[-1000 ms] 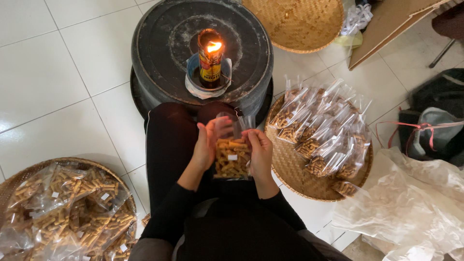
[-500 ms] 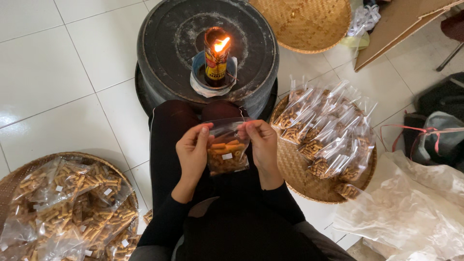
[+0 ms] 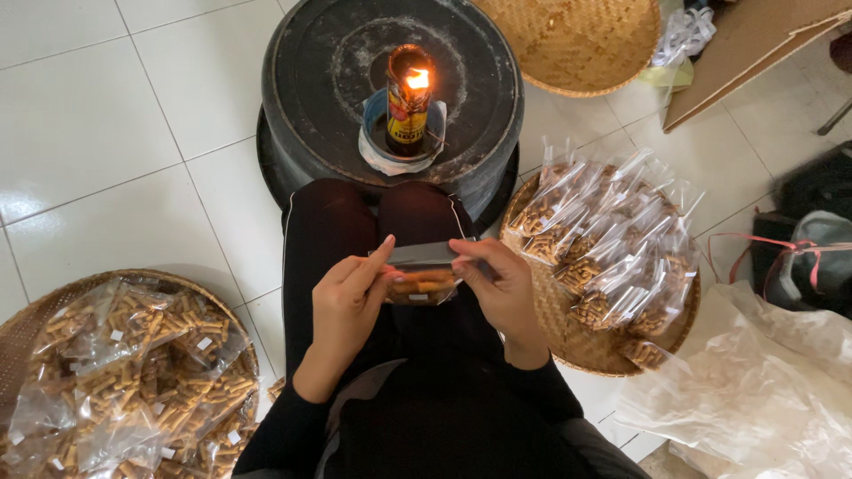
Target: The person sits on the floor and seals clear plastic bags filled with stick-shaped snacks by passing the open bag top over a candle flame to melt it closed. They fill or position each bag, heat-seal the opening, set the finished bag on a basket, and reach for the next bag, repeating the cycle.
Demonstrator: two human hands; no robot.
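A small clear plastic packet of tan snack sticks (image 3: 422, 282) is pinched at its flattened top by the left hand (image 3: 348, 297) and the right hand (image 3: 503, 288), above the lap, just before a lit bottle lamp (image 3: 408, 98) on a black upturned basin (image 3: 328, 80).

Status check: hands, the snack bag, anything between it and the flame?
Left hand and right hand both grip small clear snack bag over lap. Lit bottle lamp ahead on black drum. Nothing between.

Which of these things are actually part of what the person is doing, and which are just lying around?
In use: left hand, right hand, snack bag, bottle lamp, tray of sealed bags, tray of open bags.

Lying about: empty woven tray, cardboard, dark bag.
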